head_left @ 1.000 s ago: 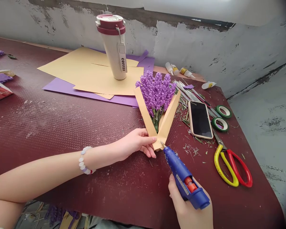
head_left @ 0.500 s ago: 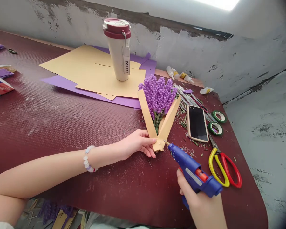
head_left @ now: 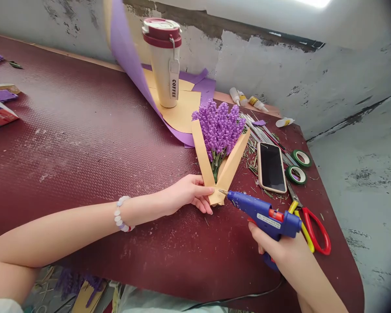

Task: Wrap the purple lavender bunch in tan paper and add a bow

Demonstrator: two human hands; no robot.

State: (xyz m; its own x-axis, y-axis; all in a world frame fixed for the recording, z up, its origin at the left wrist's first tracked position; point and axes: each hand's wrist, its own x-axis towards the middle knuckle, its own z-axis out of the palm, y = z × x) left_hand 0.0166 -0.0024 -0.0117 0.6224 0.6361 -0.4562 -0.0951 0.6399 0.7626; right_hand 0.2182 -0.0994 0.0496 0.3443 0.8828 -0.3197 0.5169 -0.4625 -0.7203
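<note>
My left hand [head_left: 197, 193] pinches the folded lower end of a tan paper wrapper [head_left: 202, 150], thumb on top and fingers beneath. Inside the wrapper's V stands a bunch of purple artificial lavender [head_left: 219, 128] with green stems. A blue hot glue gun [head_left: 263, 213] is gripped in my right hand [head_left: 276, 248], fingers around its handle. Its metal nozzle points left and meets the paper near the crossing of the two strips, just beside my left thumb; whether it touches cannot be made out.
A coffee cup [head_left: 164, 65] stands on tan and purple paper [head_left: 182, 113], whose left part curls up. To the right lie a phone [head_left: 272, 167], green tape rolls [head_left: 296, 174], scissors [head_left: 316, 230], wires [head_left: 263, 134] and small glue bottles [head_left: 257, 103]. A black cord [head_left: 241, 296] runs along the front edge.
The glue gun has levelled out, and its nozzle has moved left onto the paper strips. The left side of the large paper sheets has lifted and curled upward. My left hand keeps its hold.
</note>
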